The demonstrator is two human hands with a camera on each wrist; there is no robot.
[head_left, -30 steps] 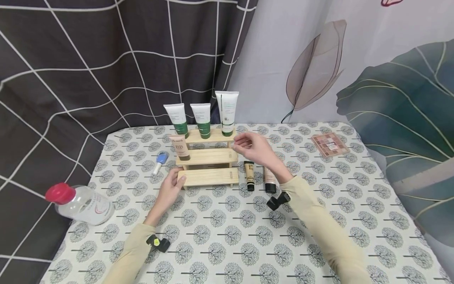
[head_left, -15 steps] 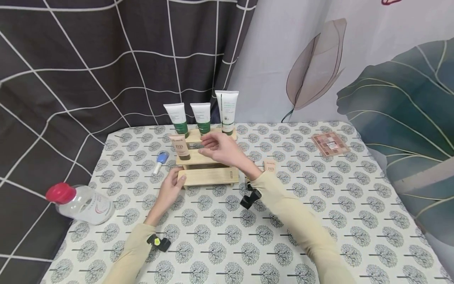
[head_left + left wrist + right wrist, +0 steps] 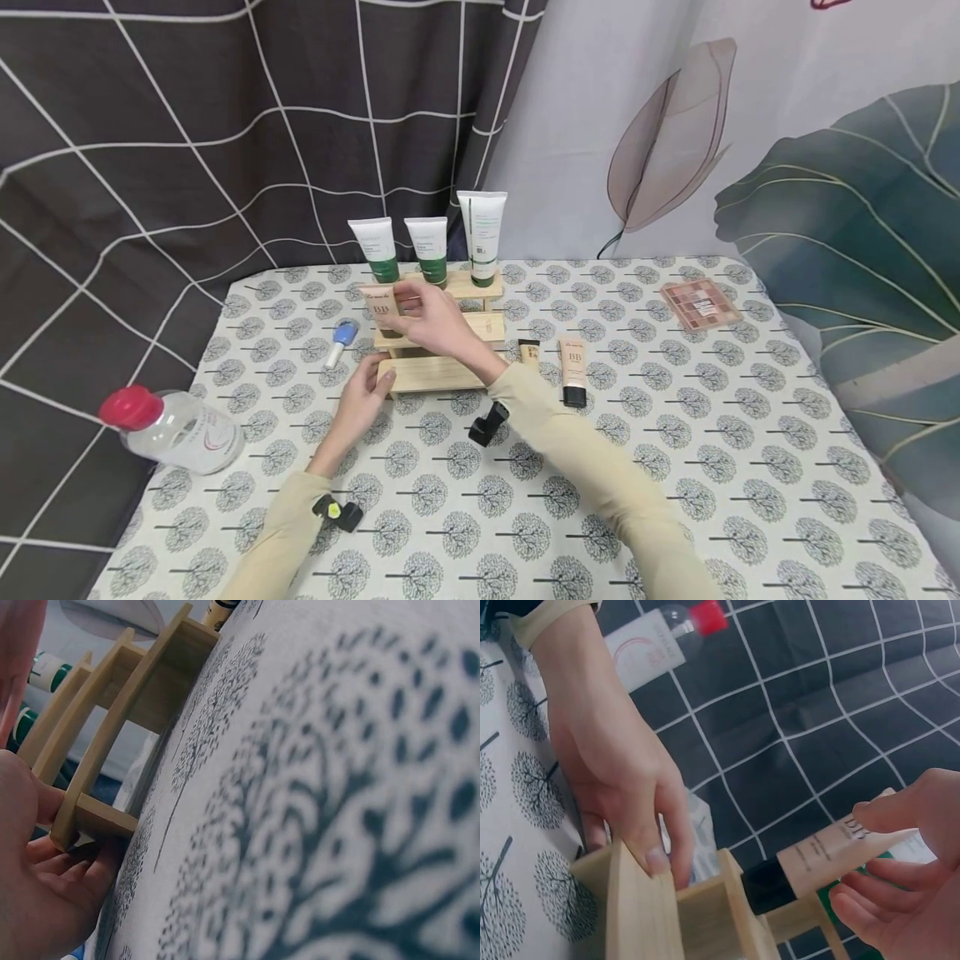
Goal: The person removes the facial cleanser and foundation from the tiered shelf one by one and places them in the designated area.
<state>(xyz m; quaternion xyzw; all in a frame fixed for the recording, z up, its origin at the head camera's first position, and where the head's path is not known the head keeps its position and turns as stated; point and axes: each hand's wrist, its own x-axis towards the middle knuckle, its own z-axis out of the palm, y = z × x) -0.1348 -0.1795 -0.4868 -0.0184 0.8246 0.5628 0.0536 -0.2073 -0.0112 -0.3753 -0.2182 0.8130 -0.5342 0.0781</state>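
A three-step wooden display stand (image 3: 442, 374) stands on the patterned cloth. At its lower left end my left hand (image 3: 362, 396) grips the bottom step, thumb on top and fingers beneath, as the left wrist view shows. A beige BB cream tube (image 3: 380, 305) stands cap down at the left of the middle step. My right hand (image 3: 435, 319) is around its right side; in the right wrist view the thumb (image 3: 885, 814) overlaps the tube's upper part, while the curved fingers lie slightly apart from it. White-and-green tubes (image 3: 482, 237) stand on the top step.
Right of the stand lie a small tube with a black end (image 3: 529, 352) and another BB cream tube (image 3: 573, 371). A blue-and-white item (image 3: 342, 342) lies left. A red-capped bottle (image 3: 183, 429) is at the left edge, a palette (image 3: 700, 303) at the far right.
My right hand has moved left across the stand, from its right side to the BB cream tube on the middle step. The left hand keeps its grip in place.
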